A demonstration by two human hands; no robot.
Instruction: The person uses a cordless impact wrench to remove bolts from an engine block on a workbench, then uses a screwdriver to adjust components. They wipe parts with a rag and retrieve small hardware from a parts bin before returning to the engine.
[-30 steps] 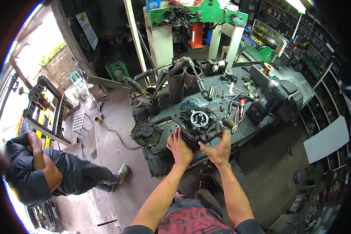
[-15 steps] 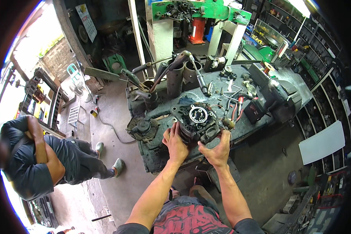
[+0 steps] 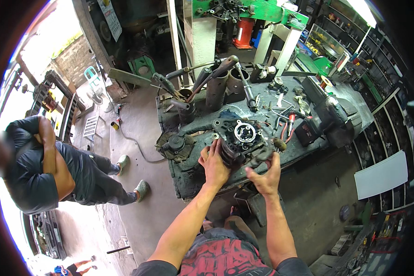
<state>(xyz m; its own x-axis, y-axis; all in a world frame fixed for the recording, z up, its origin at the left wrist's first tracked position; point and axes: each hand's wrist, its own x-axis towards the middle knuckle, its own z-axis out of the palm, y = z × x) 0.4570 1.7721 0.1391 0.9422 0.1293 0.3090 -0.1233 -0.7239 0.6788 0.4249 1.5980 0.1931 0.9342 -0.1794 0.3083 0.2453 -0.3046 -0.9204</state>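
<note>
A dark, greasy engine part (image 3: 242, 139) with a round metal ring on top sits near the front edge of a grimy workbench (image 3: 193, 181). My left hand (image 3: 214, 164) grips its left side, fingers wrapped over the casing. On the lower right side, my right hand (image 3: 265, 175) holds the same part, with the thumb up against it. Both forearms come up from the bottom of the view.
A smaller round dark part (image 3: 174, 144) lies left of the engine part. Metal tubes and tools (image 3: 216, 83) stand at the back; red-handled pliers (image 3: 289, 125) and a black vise (image 3: 332, 117) are to the right. A person in dark clothes (image 3: 46, 165) stands at left, arms crossed.
My view has shifted closer over the bench. Both hands have stayed on the engine part. The person at left has stepped slightly.
</note>
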